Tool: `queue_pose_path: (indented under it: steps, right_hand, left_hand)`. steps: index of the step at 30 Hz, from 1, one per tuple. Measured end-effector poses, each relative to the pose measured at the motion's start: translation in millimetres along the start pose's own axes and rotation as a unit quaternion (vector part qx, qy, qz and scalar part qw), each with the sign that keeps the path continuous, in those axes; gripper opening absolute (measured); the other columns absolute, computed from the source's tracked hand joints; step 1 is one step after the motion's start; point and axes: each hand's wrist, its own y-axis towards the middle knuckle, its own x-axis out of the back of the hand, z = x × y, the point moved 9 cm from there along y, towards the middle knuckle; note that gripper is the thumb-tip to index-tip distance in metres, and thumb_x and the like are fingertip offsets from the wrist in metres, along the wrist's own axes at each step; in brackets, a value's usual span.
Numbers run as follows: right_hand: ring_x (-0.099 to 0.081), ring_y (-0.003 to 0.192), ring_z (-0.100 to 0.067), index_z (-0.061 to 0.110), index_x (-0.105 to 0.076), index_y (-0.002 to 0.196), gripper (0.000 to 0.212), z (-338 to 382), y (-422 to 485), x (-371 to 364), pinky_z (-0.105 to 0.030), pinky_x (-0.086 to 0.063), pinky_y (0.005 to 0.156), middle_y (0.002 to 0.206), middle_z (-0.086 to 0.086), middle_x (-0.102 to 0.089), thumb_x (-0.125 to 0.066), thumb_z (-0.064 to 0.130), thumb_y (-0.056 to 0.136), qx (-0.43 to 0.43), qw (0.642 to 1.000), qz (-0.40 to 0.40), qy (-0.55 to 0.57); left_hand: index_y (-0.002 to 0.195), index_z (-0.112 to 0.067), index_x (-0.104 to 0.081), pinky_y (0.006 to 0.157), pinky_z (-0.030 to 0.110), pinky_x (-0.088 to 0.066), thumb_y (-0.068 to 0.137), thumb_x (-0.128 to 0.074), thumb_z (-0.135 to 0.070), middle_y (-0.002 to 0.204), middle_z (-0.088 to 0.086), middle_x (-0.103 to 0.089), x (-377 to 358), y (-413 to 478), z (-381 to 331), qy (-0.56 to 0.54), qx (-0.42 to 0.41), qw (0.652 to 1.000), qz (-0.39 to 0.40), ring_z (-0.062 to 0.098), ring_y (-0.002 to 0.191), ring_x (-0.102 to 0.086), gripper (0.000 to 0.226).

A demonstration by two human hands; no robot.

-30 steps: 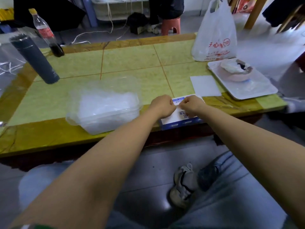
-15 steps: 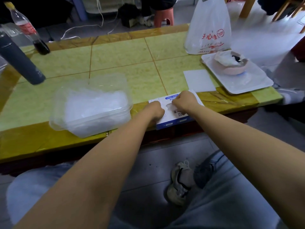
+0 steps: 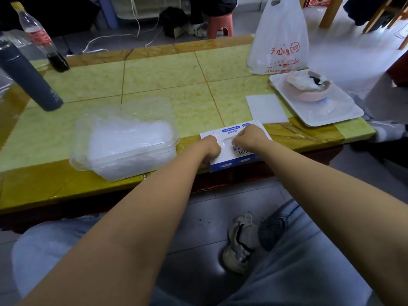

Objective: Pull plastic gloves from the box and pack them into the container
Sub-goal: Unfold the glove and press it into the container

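Two hands on glove box [image 3: 239, 152] at near edge of table [image 3: 165, 74]. Left hand [image 3: 211, 149] grips its left end, steadying. Right hand [image 3: 248, 136] pinches plastic gloves [image 3: 227, 141] at top slot. Film looks feather-light, limp, slippery: pinch one layer, keep box pinned. Container [image 3: 132, 151] just left, already heaped.

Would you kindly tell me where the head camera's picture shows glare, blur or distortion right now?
Head view: wide-angle distortion bows the table edge and tilts the dark flask; head view: a hazy white smear blurs the upper right beside the plastic bag; head view: glare spots the floor tile by the shoe; the left hand and right hand on the glove box look sharp.
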Motion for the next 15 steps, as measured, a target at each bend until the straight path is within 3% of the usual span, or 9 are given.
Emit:
queue_pose_path:
  steps: [2,4,7,9,11,12,13,15]
  right_hand:
    - [-0.064,0.085,-0.023,0.008,-0.073,0.084,0.010,3,-2,9,-0.025,-0.044,0.063,0.082,-0.007,-0.068,-0.069,0.017,0.083,0.016,0.995,-0.048,0.088]
    - [-0.066,0.086,-0.015,0.014,-0.076,0.080,0.006,13,-9,23,-0.023,-0.046,0.065,0.081,0.001,-0.071,-0.071,0.014,0.083,0.072,0.966,-0.071,0.237]
    - [-0.059,0.077,-0.005,0.014,-0.074,0.084,0.013,24,-18,45,-0.021,-0.042,0.064,0.074,0.007,-0.066,-0.061,0.009,0.085,0.138,0.917,-0.098,0.362]
    - [-0.058,0.084,-0.011,0.013,-0.068,0.102,0.019,21,-11,45,-0.025,-0.046,0.072,0.087,0.001,-0.064,-0.062,0.019,0.085,0.122,0.921,-0.094,0.358]
    - [-0.057,0.099,-0.020,0.014,-0.056,0.121,0.055,7,-4,32,-0.034,-0.049,0.084,0.110,-0.003,-0.062,-0.070,0.045,0.077,0.047,0.963,-0.060,0.257]
    - [-0.055,0.098,-0.022,0.011,-0.056,0.121,0.065,-1,-3,24,-0.034,-0.048,0.082,0.113,-0.005,-0.062,-0.073,0.053,0.075,0.011,0.977,-0.035,0.208]
    - [-0.055,0.090,-0.022,0.006,-0.061,0.111,0.059,-5,-4,18,-0.031,-0.046,0.073,0.106,-0.006,-0.066,-0.073,0.053,0.076,-0.001,0.982,-0.015,0.187]
    - [-0.053,0.075,-0.020,0.001,-0.069,0.081,0.034,2,-8,20,-0.029,-0.039,0.060,0.082,-0.008,-0.071,-0.072,0.035,0.083,0.033,0.972,-0.026,0.232]
  left_hand:
    - [0.101,-0.004,-0.050,0.055,0.029,-0.046,0.098,-0.034,-0.004,0.118,0.025,-0.061,1,2,1,-0.002,-0.001,1.000,-0.011,0.028,0.067,-0.054,0.016]
    - [0.093,-0.011,-0.049,0.071,0.033,-0.049,0.099,-0.039,-0.009,0.122,0.020,-0.061,3,4,0,-0.002,0.001,1.000,-0.023,0.026,0.080,-0.053,0.012]
    - [0.071,-0.015,-0.042,0.078,0.035,-0.049,0.099,-0.041,-0.010,0.124,0.018,-0.062,3,6,-2,0.014,-0.007,1.000,-0.026,0.026,0.084,-0.053,0.029]
    - [0.070,-0.014,-0.041,0.074,0.035,-0.049,0.098,-0.040,-0.008,0.121,0.019,-0.062,2,5,-2,0.031,-0.006,0.999,-0.021,0.030,0.084,-0.058,0.029]
    - [0.084,-0.007,-0.046,0.056,0.031,-0.045,0.097,-0.037,-0.003,0.112,0.024,-0.061,-2,5,-1,0.047,0.000,0.999,-0.007,0.030,0.070,-0.057,0.016]
    - [0.091,-0.003,-0.046,0.050,0.030,-0.040,0.096,-0.035,-0.001,0.105,0.026,-0.060,-3,4,1,0.047,0.004,0.999,-0.002,0.028,0.063,-0.053,0.012]
    - [0.094,-0.001,-0.046,0.048,0.029,-0.038,0.095,-0.034,-0.001,0.099,0.027,-0.058,-4,4,1,0.046,0.004,0.999,0.002,0.026,0.060,-0.050,0.011]
    - [0.090,-0.001,-0.046,0.049,0.030,-0.041,0.096,-0.034,0.000,0.101,0.028,-0.058,-4,3,-1,0.043,-0.007,0.999,0.006,0.025,0.058,-0.048,0.014]
